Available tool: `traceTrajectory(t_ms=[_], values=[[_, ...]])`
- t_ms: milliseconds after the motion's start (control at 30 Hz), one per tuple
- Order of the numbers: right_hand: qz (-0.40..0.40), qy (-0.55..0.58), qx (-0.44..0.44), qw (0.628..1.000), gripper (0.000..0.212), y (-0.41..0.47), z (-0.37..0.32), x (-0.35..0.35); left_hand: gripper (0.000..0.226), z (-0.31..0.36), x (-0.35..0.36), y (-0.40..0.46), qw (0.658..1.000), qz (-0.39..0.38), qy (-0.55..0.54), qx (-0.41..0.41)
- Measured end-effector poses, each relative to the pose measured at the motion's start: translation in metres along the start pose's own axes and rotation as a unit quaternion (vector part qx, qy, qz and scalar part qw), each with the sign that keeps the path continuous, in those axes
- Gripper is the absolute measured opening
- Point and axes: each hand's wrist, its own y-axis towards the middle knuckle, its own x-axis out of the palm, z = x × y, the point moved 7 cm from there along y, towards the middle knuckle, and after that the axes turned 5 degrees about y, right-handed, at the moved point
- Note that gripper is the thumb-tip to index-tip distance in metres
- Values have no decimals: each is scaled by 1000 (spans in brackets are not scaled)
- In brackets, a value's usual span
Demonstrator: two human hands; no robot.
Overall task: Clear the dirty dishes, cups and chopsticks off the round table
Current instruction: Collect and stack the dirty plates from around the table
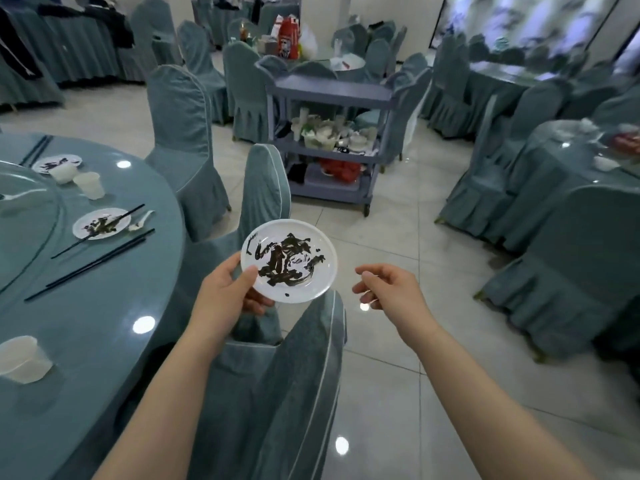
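Note:
My left hand (228, 296) grips the near left rim of a white plate (289, 260) smeared with dark sauce, held level over the chair backs. My right hand (388, 289) hovers to the plate's right, fingers loosely curled, holding nothing. On the round table (86, 323) at left lie another dirty plate (101, 223) with black chopsticks (100, 263) and a white spoon (142, 220) beside it. Further back stand a third plate (61, 163), a small bowl (63, 173) and a plastic cup (90, 185). A cup (22, 358) stands at the near left edge.
A grey three-shelf cart (329, 140) holding stacked dishes stands ahead on the tiled floor. Covered chairs (266, 188) ring the table, one (294, 393) right below my arms. More covered tables and chairs fill the right side and back.

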Motion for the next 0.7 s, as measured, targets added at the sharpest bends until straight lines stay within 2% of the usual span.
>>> traceTrajectory(t_ms=[200, 533, 700], values=[[15, 14, 0, 1000, 14, 37, -5, -63, 26, 19, 50, 23, 1000, 15, -12, 8], [-22, -8, -43, 999, 11, 136, -39, -170, 22, 44, 172, 96, 997, 65, -44, 14], [-46, -16, -42, 998, 11, 190, -48, -199, 22, 53, 202, 130, 992, 106, -59, 21]])
